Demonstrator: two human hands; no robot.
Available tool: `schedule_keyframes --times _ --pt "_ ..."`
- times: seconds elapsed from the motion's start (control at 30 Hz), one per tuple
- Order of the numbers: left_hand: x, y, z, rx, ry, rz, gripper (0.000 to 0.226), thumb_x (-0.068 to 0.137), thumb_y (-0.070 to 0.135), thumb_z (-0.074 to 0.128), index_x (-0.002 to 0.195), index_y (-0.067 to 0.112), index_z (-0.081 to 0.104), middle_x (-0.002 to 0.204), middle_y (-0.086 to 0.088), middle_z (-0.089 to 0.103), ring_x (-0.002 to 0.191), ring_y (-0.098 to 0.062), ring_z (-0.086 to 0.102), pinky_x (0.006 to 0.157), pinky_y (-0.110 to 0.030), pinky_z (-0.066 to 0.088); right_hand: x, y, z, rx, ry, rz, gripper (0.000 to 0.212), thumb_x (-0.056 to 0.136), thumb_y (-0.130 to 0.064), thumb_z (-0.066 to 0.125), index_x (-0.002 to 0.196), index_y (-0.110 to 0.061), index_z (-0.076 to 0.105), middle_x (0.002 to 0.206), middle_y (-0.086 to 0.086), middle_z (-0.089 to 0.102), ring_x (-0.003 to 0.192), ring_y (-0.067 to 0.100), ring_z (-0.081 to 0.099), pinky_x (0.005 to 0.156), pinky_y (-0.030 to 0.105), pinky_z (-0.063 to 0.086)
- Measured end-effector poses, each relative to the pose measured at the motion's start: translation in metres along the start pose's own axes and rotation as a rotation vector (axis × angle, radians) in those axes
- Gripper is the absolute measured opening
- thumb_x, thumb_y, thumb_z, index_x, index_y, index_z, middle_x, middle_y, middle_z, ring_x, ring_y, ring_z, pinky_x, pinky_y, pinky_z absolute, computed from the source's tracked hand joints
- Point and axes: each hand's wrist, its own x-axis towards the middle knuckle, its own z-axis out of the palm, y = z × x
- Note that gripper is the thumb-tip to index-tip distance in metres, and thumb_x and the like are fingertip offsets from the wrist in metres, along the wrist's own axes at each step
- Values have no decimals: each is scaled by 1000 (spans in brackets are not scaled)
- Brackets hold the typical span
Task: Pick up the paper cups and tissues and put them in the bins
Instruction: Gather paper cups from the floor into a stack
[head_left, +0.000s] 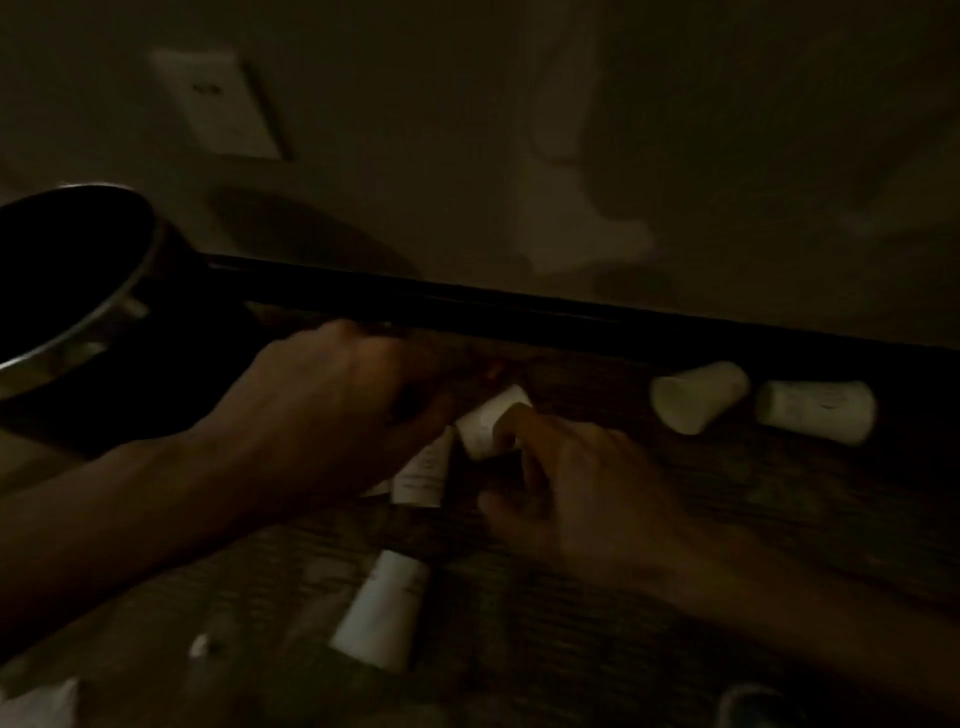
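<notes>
Right grip first: my right hand (571, 483) hangs low over the wooden floor (675, 545), its forefinger lying on the middle paper cup (485, 426), which lies on its side. The thumb sits lower and apart from that cup, and in this dim, blurred light I cannot tell whether the grip has closed on it. My left hand (332, 395) reaches in from the left with its fingers curled, just above a second cup (421, 475) that lies partly under it. I cannot tell whether that grip holds anything.

A near cup (382, 608) lies on its side closer to me, apart from both hands. Off to the right, close to the black baseboard (519, 306), a pair of cups (696, 397) lie tipped over just beside each other, well away from my fingers. Pale scraps that may be tissue (41, 701) show at the lower left edge.

At the left stands a dark round bin (78, 312) with a shiny rim, its mouth turned toward me. Behind it, the wall carries an outlet plate (223, 104).
</notes>
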Motion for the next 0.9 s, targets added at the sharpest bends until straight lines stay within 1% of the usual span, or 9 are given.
schedule_keyframes --times 0.07,0.13,0.23,0.33,0.4,0.5,0.67,0.8,0.9 --pt "27 41 13 76 -80 107 35 85 61 33 96 43 61 86 16 60 75 -2 58 58 -23 46 -28 32 -12 46 -4 127 32 87 -56 58 112 -46 40 80 -26 38 72 -7 46 53 11 29" --pt "56 78 33 52 -190 184 20 93 56 44 92 41 58 86 15 59 71 -1 55 52 -16 34 -50 66 -24 126 26 283 34 86 -56 59 111 -52 37 90 -27 42 80 -10 47 57 10 32" --pt "105 127 74 -75 -301 240 9 98 46 51 99 38 54 97 11 60 77 -3 56 53 -17 34 -75 119 -37 196 118 451 36 85 -47 65 113 -49 42 108 -23 49 91 -8 48 72 12 39" --pt "146 164 111 -178 -239 228 26 96 40 56 119 27 54 122 0 57 99 -15 57 67 -25 45 -86 175 -48 33 213 614 49 84 -31 70 126 -36 46 134 -7 44 120 9 40 100 31 39" --pt "168 181 130 -192 -164 198 40 94 39 59 129 23 50 134 -6 49 117 -24 51 80 -34 48 -89 208 -52 -94 253 705 55 86 -31 69 136 -27 45 146 1 37 134 20 32 107 38 33" --pt "192 196 152 -166 -146 101 58 90 44 63 139 21 42 139 -9 43 126 -29 41 97 -45 45 -90 246 -48 -213 224 697 66 91 -37 64 147 -21 35 155 6 28 142 24 21 113 44 26" --pt "209 201 175 -138 -92 28 62 86 49 64 137 21 41 138 -8 41 127 -30 38 98 -48 37 -83 282 -44 -348 114 629 75 93 -37 60 154 -18 20 163 6 12 149 23 7 117 53 13" --pt "219 201 183 -180 -84 -16 64 86 44 68 135 18 37 139 -9 43 127 -29 41 97 -45 41 -69 293 -50 -410 90 625 76 90 -36 64 152 -21 22 156 7 22 143 26 14 111 59 19" --pt "223 201 186 -169 -111 -69 70 86 42 69 138 15 32 139 -13 46 130 -32 38 92 -43 43 -60 299 -54 -459 70 645 81 86 -42 67 151 -20 23 149 10 30 134 29 20 108 57 22"
